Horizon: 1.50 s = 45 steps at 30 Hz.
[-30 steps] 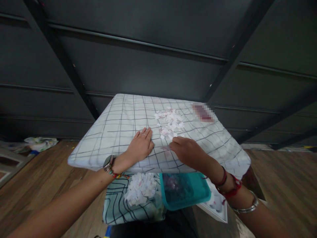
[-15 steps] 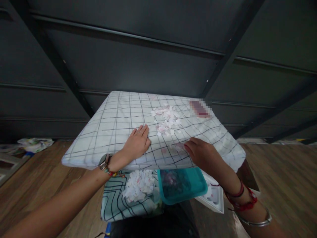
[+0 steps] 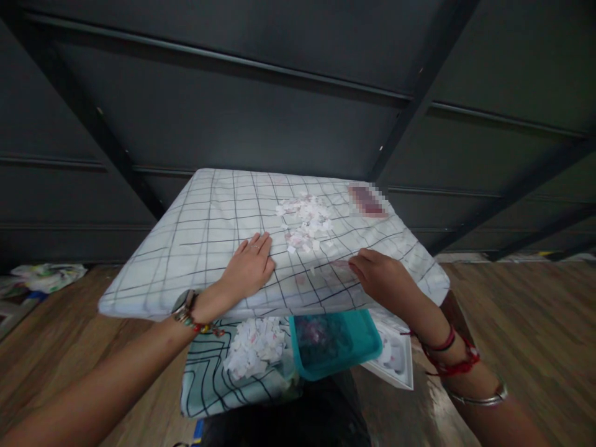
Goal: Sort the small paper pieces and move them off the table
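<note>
A white pillow with a black grid pattern point(image 3: 205, 217) lies in front of me like a work surface. A scatter of small white and pink paper scraps point(image 3: 305, 220) sits on its middle. My left hand point(image 3: 246, 268) lies flat on the pillow, fingers together, just left of the scraps. My right hand point(image 3: 382, 279) rests palm down on the pillow's near right part, its fingertips touching a few loose scraps. Neither hand holds anything that I can see.
Below the pillow's near edge lie a heap of paper scraps point(image 3: 254, 344) on a patterned cloth point(image 3: 209, 379), a teal plastic container point(image 3: 333, 341) and a white tray point(image 3: 395, 363). A dark panelled wall point(image 3: 279, 112) rises behind. Crumpled cloth point(image 3: 46, 276) lies on the wooden floor at left.
My right hand has slid to the right and nearer to me, away from the scrap pile. The view has shifted a little; my left hand stays flat in place.
</note>
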Tool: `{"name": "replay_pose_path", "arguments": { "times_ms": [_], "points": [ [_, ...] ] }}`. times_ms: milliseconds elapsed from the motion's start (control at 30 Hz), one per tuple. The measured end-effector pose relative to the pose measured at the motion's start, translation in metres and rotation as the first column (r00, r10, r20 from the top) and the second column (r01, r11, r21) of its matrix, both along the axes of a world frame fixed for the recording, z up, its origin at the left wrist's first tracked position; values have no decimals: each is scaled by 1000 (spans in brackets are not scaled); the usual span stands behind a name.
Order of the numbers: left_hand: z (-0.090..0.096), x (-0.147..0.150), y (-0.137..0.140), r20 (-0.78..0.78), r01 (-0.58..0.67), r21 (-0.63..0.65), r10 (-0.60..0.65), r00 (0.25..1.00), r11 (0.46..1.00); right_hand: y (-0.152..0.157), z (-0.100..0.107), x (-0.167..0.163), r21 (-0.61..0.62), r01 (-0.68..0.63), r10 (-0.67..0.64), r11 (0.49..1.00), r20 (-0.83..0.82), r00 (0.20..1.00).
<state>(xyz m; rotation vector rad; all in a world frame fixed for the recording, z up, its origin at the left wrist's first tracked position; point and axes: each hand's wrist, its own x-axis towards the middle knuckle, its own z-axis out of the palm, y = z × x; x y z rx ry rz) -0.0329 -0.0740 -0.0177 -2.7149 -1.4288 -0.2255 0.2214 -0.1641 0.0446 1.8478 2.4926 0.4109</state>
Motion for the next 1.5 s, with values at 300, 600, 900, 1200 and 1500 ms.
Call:
{"name": "replay_pose_path", "arguments": {
  "times_ms": [300,600,900,1200,1500],
  "points": [
    [-2,0,1,-4,-4,15,4,1000,1000,-11,-2,-10,-26,-125,125,992,-8,992],
    [-3,0,3,-32,-8,21,9,999,1000,-20,-3,-11,90,-182,183,979,-7,983],
    [-4,-1,4,-15,-8,26,8,1000,1000,-19,-6,-23,106,-251,256,962,-34,966],
    [-6,-1,6,-9,-8,6,8,1000,1000,-18,-10,-16,114,-153,158,982,-30,987],
    [-5,-2,5,-8,-6,-4,6,1000,1000,-23,-7,-23,122,-213,220,969,-42,975]
  ]
}}
